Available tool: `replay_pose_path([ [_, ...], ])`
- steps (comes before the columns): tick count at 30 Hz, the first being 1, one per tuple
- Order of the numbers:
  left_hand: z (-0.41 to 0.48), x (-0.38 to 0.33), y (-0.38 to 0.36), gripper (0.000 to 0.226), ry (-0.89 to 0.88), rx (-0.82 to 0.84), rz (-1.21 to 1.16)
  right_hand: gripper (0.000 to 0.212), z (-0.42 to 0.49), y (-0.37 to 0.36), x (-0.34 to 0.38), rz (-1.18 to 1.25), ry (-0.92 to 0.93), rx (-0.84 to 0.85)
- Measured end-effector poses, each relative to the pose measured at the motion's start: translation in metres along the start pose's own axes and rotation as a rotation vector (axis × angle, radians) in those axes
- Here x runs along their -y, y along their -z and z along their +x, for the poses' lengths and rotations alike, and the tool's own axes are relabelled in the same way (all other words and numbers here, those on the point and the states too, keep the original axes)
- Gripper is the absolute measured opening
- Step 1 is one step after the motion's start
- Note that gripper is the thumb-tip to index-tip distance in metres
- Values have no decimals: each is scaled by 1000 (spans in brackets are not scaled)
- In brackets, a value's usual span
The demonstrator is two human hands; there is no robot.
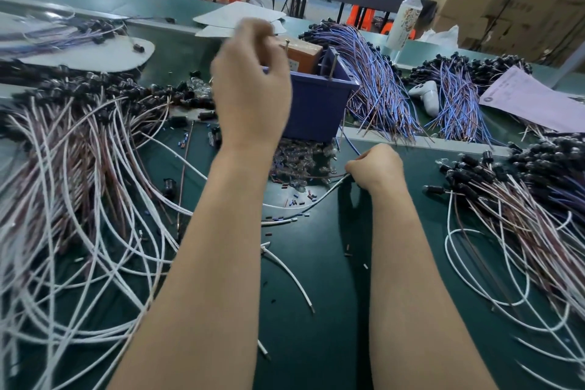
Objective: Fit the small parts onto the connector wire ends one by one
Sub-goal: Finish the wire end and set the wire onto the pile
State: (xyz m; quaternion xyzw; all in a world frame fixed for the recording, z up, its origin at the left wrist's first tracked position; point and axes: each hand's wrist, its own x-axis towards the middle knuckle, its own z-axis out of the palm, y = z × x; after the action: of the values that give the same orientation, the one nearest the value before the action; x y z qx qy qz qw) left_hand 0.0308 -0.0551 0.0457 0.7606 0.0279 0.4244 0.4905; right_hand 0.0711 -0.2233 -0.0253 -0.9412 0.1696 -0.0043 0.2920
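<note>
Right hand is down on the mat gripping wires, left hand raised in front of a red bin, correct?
No: the bin is blue, not red, per the head view. The right hand does grip wires on the mat, with the left hand raised in front of it.

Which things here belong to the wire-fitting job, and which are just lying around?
Job: right hand gripping white wire; left hand, raised; small parts on the mat; connector wire piles.
Lying about: white bottle; white controller; pink paper sheet.
</note>
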Motion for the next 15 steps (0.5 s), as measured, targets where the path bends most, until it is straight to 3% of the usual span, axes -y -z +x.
replay_pose_path([
  [3,-13,-3,-14,21,-33,447,33,4,-4,6,6,286,52,29],
  [6,-24,6,-26,26,-29,725,164,12,-9,16,20,768,215,149],
  [10,-22,13,-21,21,104,709,10,13,-18,23,33,1134,274,354],
  [15,-18,21,-18,17,164,674,12,15,-23,24,30,1291,176,500],
])
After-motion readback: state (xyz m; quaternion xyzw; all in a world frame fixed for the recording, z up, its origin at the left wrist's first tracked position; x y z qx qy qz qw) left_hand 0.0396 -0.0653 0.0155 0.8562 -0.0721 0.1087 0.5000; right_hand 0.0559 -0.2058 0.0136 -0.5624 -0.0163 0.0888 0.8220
